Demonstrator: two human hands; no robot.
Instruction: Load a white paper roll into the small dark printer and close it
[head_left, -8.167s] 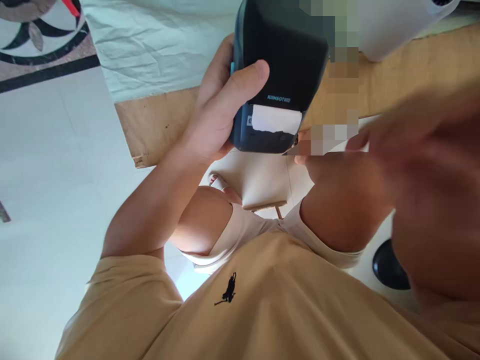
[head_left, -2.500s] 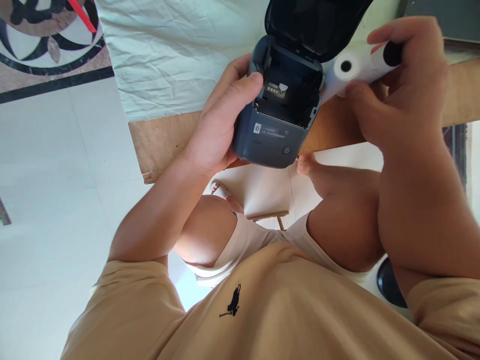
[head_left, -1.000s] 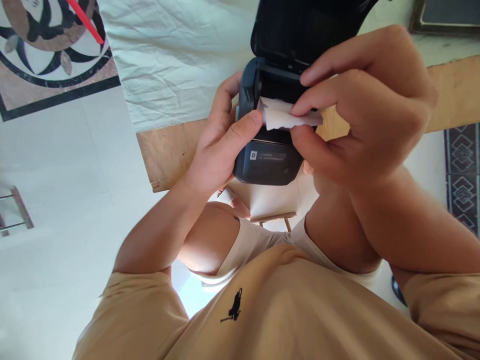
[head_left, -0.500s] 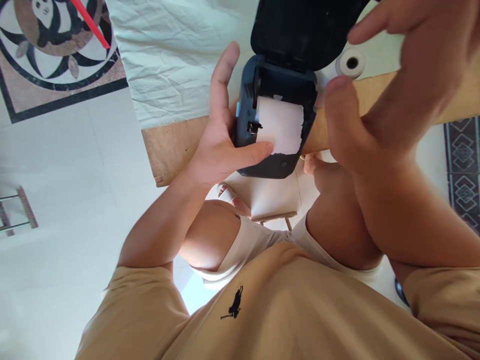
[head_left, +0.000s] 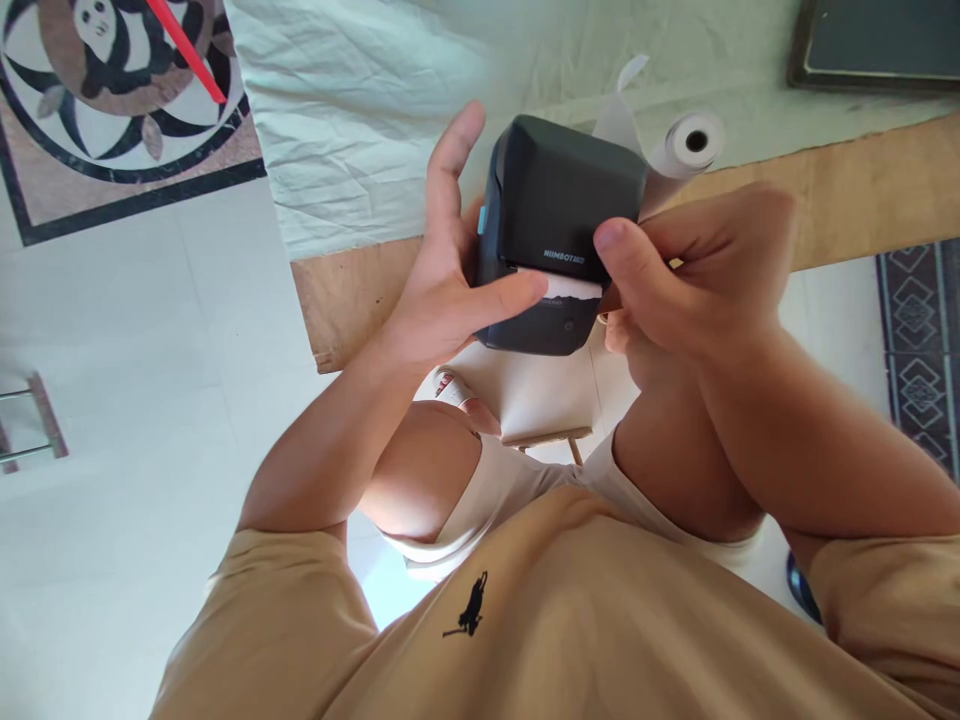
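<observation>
Printer: the dark blue-grey boxy plastic label printer (head_left: pixel 562 210) sits in mid-air between my two hands, above my knees and just in front of the table edge, lid down.
Paper strip: a short white torn paper tab (head_left: pixel 571 288) pokes out of the slot on the face turned toward me, just under the printed brand name.
Which way it points: slot and small round button face me and slightly down; the rounded lid faces up and away. The slot, and the body's longer side with it, runs left to right across my view.
My left hand (head_left: pixel 442 300): cradling the printer's left side, thumb laid across the front right at the paper's left end, index finger standing straight up and free. A loose holding grip, not a clamp.
My right hand (head_left: pixel 697 280): curled in from the right, thumb tip on the lid's front right corner, other fingers folded beneath. Whether they pinch the paper, I cannot tell.
Grip to paper: the tab lies between my two thumbs, touching the left one and just beside the right one.
Behind it: a white paper roll with a dark core (head_left: pixel 690 143) lies on the pale crumpled cloth (head_left: pixel 360 120) covering the brown wooden table (head_left: pixel 862 190), its loose end curling up behind the printer.
Further off: a dark flat framed tray (head_left: pixel 870 45) at the top right.
</observation>
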